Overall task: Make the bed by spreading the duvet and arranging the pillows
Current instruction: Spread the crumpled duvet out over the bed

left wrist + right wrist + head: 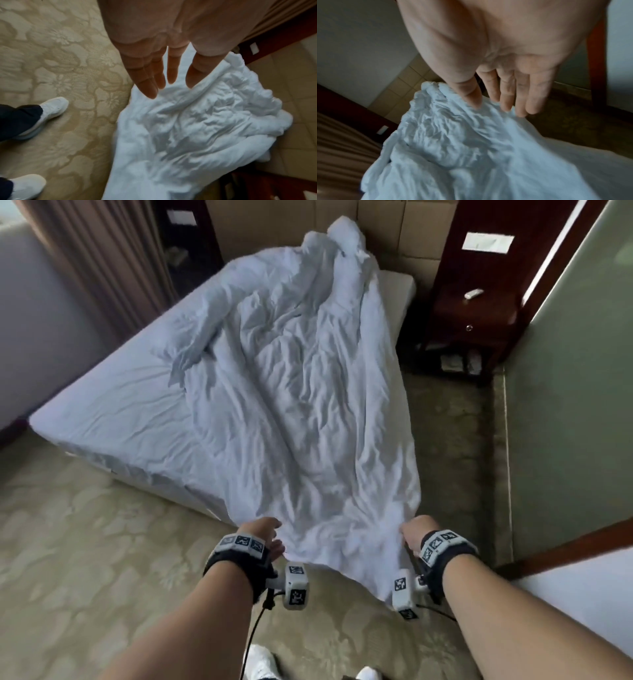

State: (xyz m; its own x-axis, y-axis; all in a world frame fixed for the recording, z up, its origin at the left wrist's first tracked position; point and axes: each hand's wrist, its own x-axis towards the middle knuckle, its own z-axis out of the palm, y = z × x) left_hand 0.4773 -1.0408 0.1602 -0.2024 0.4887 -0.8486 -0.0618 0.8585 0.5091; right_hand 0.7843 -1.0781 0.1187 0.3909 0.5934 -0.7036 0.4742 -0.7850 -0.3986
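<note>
While the duvet (294,392) lies rumpled along the bed (113,409), foot end hanging off, both hands are slack-fingered: left hand (265,534) apart, right hand (416,534) brushing its edge. Spreading's barely half done, can't spot pillows anywhere.

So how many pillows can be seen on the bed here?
0. Only the crumpled duvet lies across the mattress; its bunched far end by the headboard could hide one.

left hand (171,54) open above rumpled duvet (197,128).
</note>
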